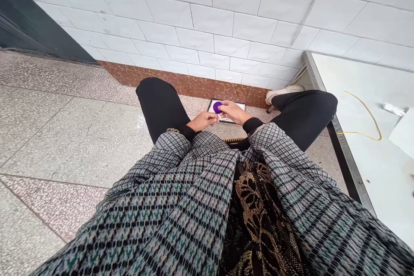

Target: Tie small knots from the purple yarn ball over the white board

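Between my knees, my right hand (233,111) pinches a small round purple disc (217,107) by its right side; whether it is yarn, thread or something else is too small to tell. Just left of it and a little lower, my left hand (204,120) is closed, thumb and fingertips pressed together near the disc's lower edge. A thin dark line seems to run between the left fingertips and the disc, but what those fingers pinch is too fine to name. Below both hands lies a white, dark-rimmed tray or board (241,105), partly hidden by the right hand.
On the right stands a white-topped table (355,172) with a metal edge, bearing a bent yellow wire or cord (377,123) and a small crumpled white wrapper (393,109). A white tiled wall (223,47) rises ahead. Speckled stone floor (93,138) spreads left.
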Demonstrator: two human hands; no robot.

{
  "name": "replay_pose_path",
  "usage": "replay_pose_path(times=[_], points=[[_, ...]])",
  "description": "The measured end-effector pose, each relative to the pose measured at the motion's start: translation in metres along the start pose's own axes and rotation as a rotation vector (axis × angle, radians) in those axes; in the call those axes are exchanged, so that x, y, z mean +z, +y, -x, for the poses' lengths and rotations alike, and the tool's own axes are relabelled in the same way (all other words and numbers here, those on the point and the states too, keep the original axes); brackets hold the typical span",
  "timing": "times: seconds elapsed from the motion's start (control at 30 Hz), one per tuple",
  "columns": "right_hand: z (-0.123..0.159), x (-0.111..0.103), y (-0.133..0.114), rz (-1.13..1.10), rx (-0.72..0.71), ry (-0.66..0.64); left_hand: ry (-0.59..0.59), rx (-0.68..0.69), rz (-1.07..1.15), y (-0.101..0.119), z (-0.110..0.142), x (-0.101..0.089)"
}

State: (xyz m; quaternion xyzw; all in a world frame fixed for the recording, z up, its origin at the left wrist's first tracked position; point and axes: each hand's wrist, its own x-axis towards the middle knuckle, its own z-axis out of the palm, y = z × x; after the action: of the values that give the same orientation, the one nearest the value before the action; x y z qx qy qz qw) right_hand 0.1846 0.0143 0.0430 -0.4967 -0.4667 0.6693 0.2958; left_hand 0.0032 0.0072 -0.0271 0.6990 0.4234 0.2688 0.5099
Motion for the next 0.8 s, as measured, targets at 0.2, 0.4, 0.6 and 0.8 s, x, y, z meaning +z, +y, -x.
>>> replay_pose_path(times=[0.2, 0.4, 0.6, 0.8], points=[[-0.010, -0.009, 0.009, 0.245, -0.053, 0.169, -0.071, -0.002, -0.040, 0.005, 0.004, 0.000], [-0.007, -0.017, 0.010, 0.575, 0.033, 0.009, 0.145, 0.081, -0.150, 0.004, 0.005, -0.007], [0.004, -0.013, 0.001, 0.199, 0.141, -0.290, 0.346, 0.050, -0.142, 0.000, 0.001, -0.009], [0.003, -0.008, -0.003, -0.147, 0.043, -0.117, 0.231, 0.023, -0.040, -0.005, -0.001, -0.003]])
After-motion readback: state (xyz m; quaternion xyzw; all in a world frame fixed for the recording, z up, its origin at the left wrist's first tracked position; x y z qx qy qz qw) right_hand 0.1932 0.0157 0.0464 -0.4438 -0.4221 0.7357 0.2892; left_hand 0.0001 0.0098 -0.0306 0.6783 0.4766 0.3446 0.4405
